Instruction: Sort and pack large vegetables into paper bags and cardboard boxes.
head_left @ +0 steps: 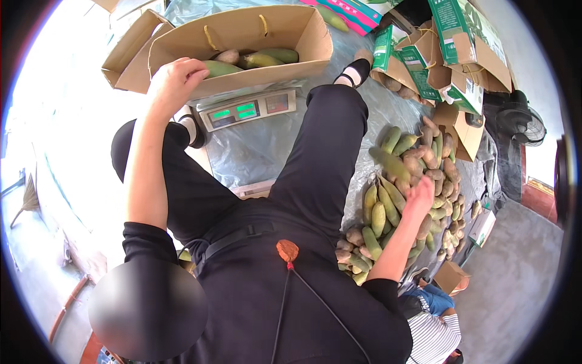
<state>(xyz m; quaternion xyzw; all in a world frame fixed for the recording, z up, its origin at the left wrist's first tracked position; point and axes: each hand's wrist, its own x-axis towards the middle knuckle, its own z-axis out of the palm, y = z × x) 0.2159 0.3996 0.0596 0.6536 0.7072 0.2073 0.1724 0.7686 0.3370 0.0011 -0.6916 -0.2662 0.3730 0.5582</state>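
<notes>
My left hand (pixel 176 84) is at the near left corner of a long open cardboard box (pixel 260 76), fingers bent over its rim. Its fingertips lie beside a green cucumber-like vegetable (pixel 222 68) inside. More green vegetables and a brownish one lie in the box, which sits on a digital scale (pixel 247 110) with lit green readouts. On my right, my right hand (pixel 419 199) hovers over a pile of green and brown elongated vegetables (pixel 383 212). A motion-smeared green vegetable (pixel 391 164) is close to its fingertips; whether they grip it I cannot tell.
Green-and-white cartons (pixel 418 64) lie at the far right, some with vegetables in them. A black fan (pixel 521 121) stands beyond the pile. Plastic sheeting (pixel 242 161) covers the floor between my legs. Another person in a striped top (pixel 433 340) is at the lower right.
</notes>
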